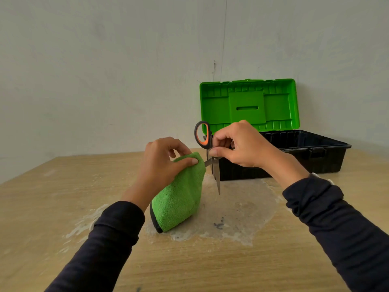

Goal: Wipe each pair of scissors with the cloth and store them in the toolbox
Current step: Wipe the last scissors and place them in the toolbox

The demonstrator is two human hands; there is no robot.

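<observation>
My right hand [240,144] holds a pair of scissors [216,175] by its handles above the table, blades spread apart. One black and orange handle loop sticks up at the hand's left; one blade points straight down. My left hand [166,163] pinches a green cloth [181,197] around the other blade, whose tip is hidden inside the fold. The cloth hangs down, its black-edged lower end touching the table. The toolbox [294,161], black with a green lid [248,104] standing open, sits behind the hands at the right.
The wooden table [63,207] has a whitish dried stain [242,211] under the hands. A plain grey wall runs behind it. The table's left edge slants from the back towards the lower left.
</observation>
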